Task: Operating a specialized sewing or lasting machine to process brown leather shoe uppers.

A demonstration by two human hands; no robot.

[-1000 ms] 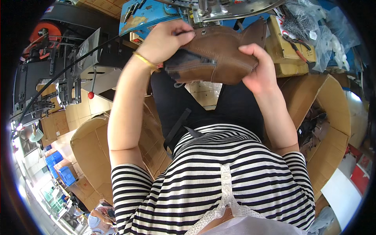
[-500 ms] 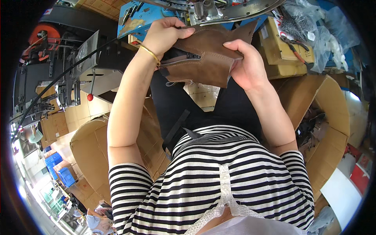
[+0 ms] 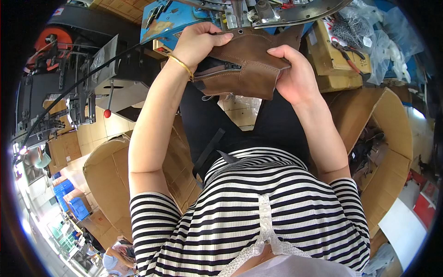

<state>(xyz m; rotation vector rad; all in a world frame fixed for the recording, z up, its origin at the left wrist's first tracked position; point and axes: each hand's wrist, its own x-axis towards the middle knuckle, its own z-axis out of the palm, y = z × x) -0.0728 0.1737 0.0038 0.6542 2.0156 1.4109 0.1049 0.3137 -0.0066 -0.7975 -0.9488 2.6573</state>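
At twelve o'clock, the left hand (image 3: pixel 200 41) and right hand (image 3: pixel 295 76) both grasp the brown leather piece (image 3: pixel 251 67) against the blue machine (image 3: pixel 173 21). Steady feeding likely needs the leather kept flat, fingers clear of the metal post (image 3: pixel 239 11).

Leather piece (image 3: pixel 251 64): brown, with a dark zipper (image 3: pixel 221 69) and matching brown stitching. Bracelet (image 3: pixel 181 65): gold. Shirt (image 3: pixel 258 212): black and white horizontal stripes with a white lace strip down the centre. Machine (image 3: pixel 173 18): blue body, grey metal parts. Lever knob (image 3: pixel 107 113): red. Boxes (image 3: pixel 383 138): plain tan cardboard. Crates (image 3: pixel 69 198): blue. Trousers (image 3: pixel 203 124): black
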